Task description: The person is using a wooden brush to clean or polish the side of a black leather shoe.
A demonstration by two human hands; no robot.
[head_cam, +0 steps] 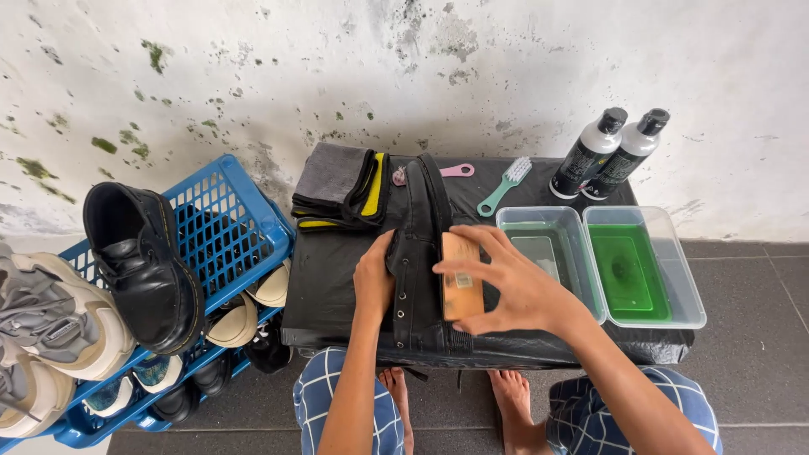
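Note:
A black leather boot (419,253) lies on its side on a low table draped in black plastic (324,278). My left hand (373,278) grips the boot's left edge by the eyelets. My right hand (506,282) presses a wooden-backed brush (462,276) flat against the boot's upper, fingers spread around it.
Two clear tubs, one with clear liquid (549,253) and one with green liquid (642,268), stand at the right. Two grey bottles (608,153), a green brush (504,185), a pink brush (455,171) and folded cloths (341,187) lie behind. A blue crate (227,219) with shoes and another black boot (143,261) stands left.

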